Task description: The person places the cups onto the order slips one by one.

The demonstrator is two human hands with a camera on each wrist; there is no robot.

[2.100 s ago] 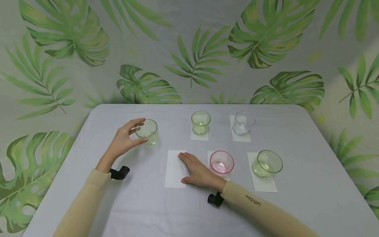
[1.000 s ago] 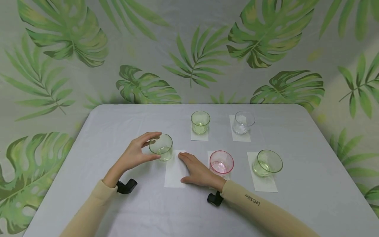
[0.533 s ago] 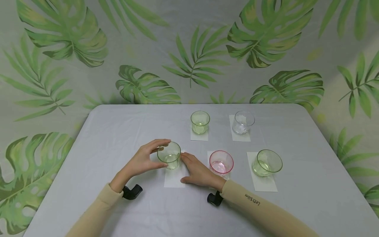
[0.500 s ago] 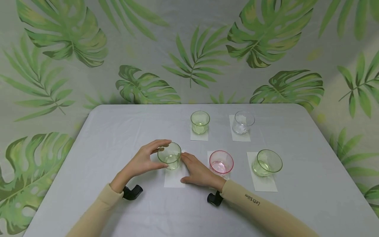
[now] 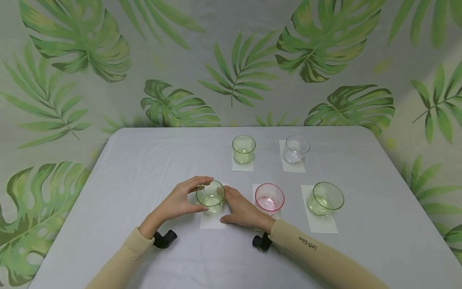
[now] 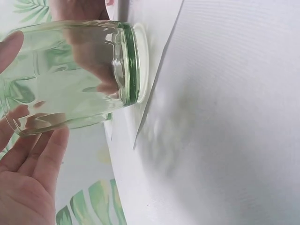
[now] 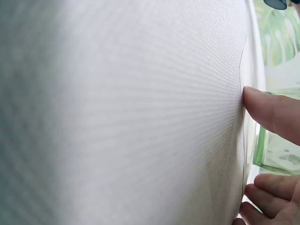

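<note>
My left hand (image 5: pixel 180 200) grips a pale green glass cup (image 5: pixel 212 204) near its rim, thumb in front and fingers behind. The cup stands upright over a white paper rectangle (image 5: pixel 213 223); in the left wrist view its thick green base (image 6: pixel 132 63) is very close to the paper, and I cannot tell whether they touch. My right hand (image 5: pixel 243 209) rests on that paper's right side with fingers and thumb spread, just right of the cup. In the right wrist view its thumb (image 7: pixel 274 112) and fingertips press the paper, with the cup's glass beyond.
A pink-rimmed glass cup (image 5: pixel 269 197) stands on paper just behind my right wrist. Another green cup (image 5: pixel 325 199) stands further right. At the back are a green cup (image 5: pixel 244 150) and a clear cup (image 5: pixel 296 150), each on paper, on the white-covered table (image 5: pixel 162 152).
My left hand has carried the green cup right and toward me, from the bare cloth at left to over the paper beside my right hand. The right hand has stayed in place.
</note>
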